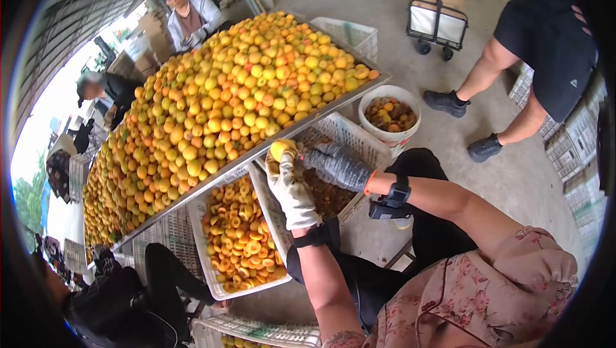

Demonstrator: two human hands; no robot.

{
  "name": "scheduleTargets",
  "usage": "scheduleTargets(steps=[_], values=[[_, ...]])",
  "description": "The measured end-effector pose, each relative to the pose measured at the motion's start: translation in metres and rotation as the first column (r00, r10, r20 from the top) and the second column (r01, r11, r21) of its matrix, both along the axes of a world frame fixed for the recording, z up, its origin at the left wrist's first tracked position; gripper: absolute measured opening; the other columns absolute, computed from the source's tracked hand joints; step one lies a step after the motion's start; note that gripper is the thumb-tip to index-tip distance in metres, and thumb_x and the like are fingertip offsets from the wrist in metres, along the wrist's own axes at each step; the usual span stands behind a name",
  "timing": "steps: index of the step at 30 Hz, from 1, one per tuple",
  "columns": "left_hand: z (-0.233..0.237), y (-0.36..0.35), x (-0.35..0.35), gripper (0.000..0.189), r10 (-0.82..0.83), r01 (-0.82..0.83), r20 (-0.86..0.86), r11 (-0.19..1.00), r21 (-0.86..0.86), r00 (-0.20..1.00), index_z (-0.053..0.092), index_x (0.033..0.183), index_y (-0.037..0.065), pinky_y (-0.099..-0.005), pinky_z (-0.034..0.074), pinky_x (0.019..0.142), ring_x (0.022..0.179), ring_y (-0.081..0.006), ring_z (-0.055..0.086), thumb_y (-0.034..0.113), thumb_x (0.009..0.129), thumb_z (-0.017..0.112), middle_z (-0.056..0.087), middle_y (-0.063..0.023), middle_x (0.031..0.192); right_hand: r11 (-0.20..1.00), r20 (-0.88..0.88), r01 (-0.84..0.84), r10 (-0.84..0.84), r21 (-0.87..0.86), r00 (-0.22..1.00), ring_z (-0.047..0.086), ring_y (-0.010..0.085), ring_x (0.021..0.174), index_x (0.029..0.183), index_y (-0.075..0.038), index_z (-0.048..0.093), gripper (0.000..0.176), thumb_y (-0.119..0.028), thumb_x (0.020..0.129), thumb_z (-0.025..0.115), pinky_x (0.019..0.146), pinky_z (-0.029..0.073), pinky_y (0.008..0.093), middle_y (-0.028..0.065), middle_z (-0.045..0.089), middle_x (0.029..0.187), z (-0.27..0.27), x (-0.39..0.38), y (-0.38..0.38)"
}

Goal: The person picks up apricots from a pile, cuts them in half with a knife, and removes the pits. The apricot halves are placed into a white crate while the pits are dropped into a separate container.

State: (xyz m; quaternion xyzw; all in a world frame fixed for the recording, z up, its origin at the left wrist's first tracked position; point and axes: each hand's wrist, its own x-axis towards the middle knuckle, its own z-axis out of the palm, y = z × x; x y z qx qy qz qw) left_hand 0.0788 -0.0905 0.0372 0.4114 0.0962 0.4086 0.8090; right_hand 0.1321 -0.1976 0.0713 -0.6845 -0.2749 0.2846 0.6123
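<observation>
My left hand (288, 187), in a whitish glove, is closed around a yellow fruit (280, 150) near the table's metal edge. Beside it is my right hand (338, 166) in a grey knitted glove, its fingers curled together close to the fruit; whatever they hold is too small to make out. Both hands are above a white crate (369, 147) with dark reddish-brown bits in it. Left of my left wrist, another crate (208, 271) holds halved orange fruit (240, 239). A large heap of whole yellow-orange fruit (237, 91) covers the slanted table (327, 107).
A white bucket (367, 116) with fruit stands right of the table. A person in shorts (545, 46) stands beyond it, near a cart (438, 24). Other people are at the table's far side (192, 17), left side (106, 94) and lower left (122, 303). Stacked crates (581, 136) line the right.
</observation>
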Motion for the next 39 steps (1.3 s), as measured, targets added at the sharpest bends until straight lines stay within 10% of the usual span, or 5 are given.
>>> scheduleTargets(steps=[8,16,20,27,39], values=[[-0.011,0.005,0.001,0.027,-0.125,0.130,0.046,0.980,-0.150,0.991,0.051,0.115,0.003,-0.0250,0.050,0.072,0.087,-0.0174,0.062,0.022,0.096,0.049,0.061,-0.0090,0.098,0.991,0.528,0.133,-0.127,0.027,0.839,0.056,0.0363,0.071,0.092,0.001,0.061,0.033,-0.030,0.093,0.051,0.068,0.044,0.0391,0.0218,0.061,0.077,-0.032,0.005,0.008],[-0.012,0.008,0.012,0.027,0.167,-0.149,-0.128,0.980,0.133,0.978,0.055,0.111,0.002,-0.0256,0.051,0.068,0.076,-0.0163,0.062,0.024,0.096,0.051,0.062,-0.0109,0.096,0.990,-0.591,-0.023,0.103,0.142,0.800,0.050,0.0072,0.062,0.091,-0.009,0.067,0.020,-0.026,0.092,0.056,0.058,0.042,0.0219,-0.0037,0.056,0.071,-0.002,0.013,-0.002],[-0.023,-0.002,0.011,0.039,-0.107,0.103,-0.025,0.987,-0.125,0.994,0.051,0.110,0.002,-0.0338,0.051,0.073,0.080,-0.0212,0.060,0.039,0.095,0.049,0.059,-0.0129,0.096,0.998,0.299,0.059,-0.058,0.006,0.952,0.064,0.0221,0.078,0.099,-0.003,0.065,0.033,-0.034,0.093,0.053,0.071,0.047,0.0336,0.0094,0.068,0.086,-0.051,0.013,0.010],[-0.012,-0.009,0.020,0.033,0.083,-0.056,-0.309,0.994,0.097,0.947,0.049,0.112,0.006,-0.0252,0.045,0.067,0.074,-0.0160,0.058,0.034,0.098,0.042,0.060,-0.0092,0.087,0.999,-0.325,-0.009,0.024,0.046,0.945,0.052,0.0097,0.065,0.100,-0.002,0.064,0.030,-0.030,0.093,0.056,0.059,0.044,0.0274,0.0025,0.062,0.073,-0.052,0.019,0.004],[-0.005,-0.015,0.020,0.034,-0.046,0.045,-0.103,0.999,-0.018,0.994,0.052,0.109,0.003,-0.0321,0.047,0.076,0.079,-0.0192,0.059,0.034,0.095,0.051,0.062,-0.0108,0.089,0.995,-0.013,0.041,-0.040,0.096,0.999,0.056,0.0187,0.060,0.086,-0.003,0.063,0.031,-0.033,0.093,0.055,0.054,0.042,0.0322,0.0074,0.061,0.068,-0.065,0.024,0.000]])
